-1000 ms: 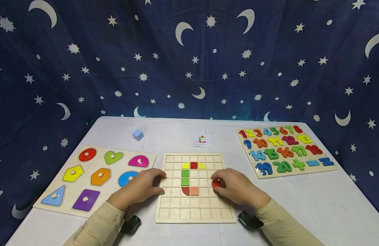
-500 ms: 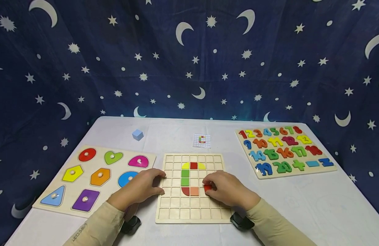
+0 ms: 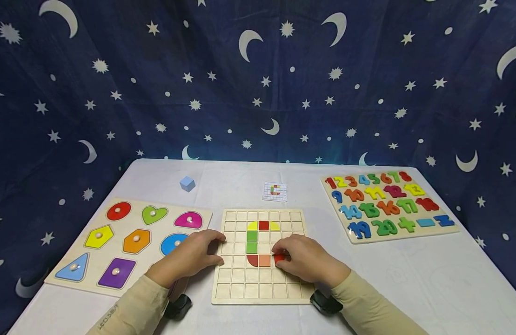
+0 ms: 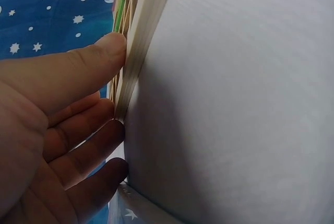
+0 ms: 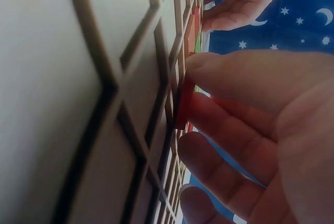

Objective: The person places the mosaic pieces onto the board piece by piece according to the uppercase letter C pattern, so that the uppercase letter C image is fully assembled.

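A square wooden grid board (image 3: 237, 291) lies at the table's middle. A C-like figure of tiles stands in it: a red square (image 3: 264, 225) between yellow quarter-rounds (image 3: 275, 226), green squares (image 3: 251, 242) down the left, then a dark red quarter-round (image 3: 252, 260) and a salmon square (image 3: 264, 260). Thumb and fingertips of my right hand (image 3: 310, 260) pinch a red tile (image 3: 278, 258), held just right of the salmon square. The right wrist view shows this red tile (image 5: 183, 104) edge-on, close over the grid. My left hand (image 3: 190, 253) touches the board's left edge, fingers relaxed.
Behind the board lies a small card (image 3: 275, 191) printed with a coloured grid figure. A light blue cube (image 3: 187, 184) stands at the back left. A knobbed shape puzzle (image 3: 165, 228) lies left, partly under my left arm; a number puzzle (image 3: 433, 230) lies back right.
My right hand has moved left over the board with the red tile, from the right-hand columns to beside the salmon square. The left hand has stayed at the board's left edge.
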Tool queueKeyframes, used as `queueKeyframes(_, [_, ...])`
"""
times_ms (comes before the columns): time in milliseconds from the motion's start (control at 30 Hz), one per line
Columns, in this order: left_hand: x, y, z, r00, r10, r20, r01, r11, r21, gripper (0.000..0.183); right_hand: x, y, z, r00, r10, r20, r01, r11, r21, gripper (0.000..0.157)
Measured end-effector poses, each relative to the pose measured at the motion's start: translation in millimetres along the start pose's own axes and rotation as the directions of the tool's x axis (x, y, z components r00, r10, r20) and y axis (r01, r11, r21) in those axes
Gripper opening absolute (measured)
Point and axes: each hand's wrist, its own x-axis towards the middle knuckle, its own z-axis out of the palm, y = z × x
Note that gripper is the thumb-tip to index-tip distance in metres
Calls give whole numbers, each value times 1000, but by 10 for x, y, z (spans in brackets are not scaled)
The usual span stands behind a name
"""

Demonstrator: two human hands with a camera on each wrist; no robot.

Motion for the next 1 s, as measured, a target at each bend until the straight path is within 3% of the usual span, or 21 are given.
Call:
queueKeyframes(267, [3, 3, -4, 1000, -13, 3, 13, 1000, -5, 45, 15, 1, -1, 1000, 4, -1, -4, 1000, 0, 16])
queueKeyframes(467, [-7, -17, -3, 1000, 23, -11, -23, 1000, 2, 44, 24, 14, 23, 1000, 4, -19, -4, 1000, -2, 15])
queueKeyframes(733, [-7, -11, -7, 1000, 23, -6, -23, 1000, 0, 45, 45, -4, 58, 997, 68, -24, -68, 997, -30, 20])
queueKeyframes(1000, [-6, 2, -17, 1000, 18, 2, -18, 1000, 10, 46, 53, -20, 54, 997, 75, -32, -77, 996, -49, 21])
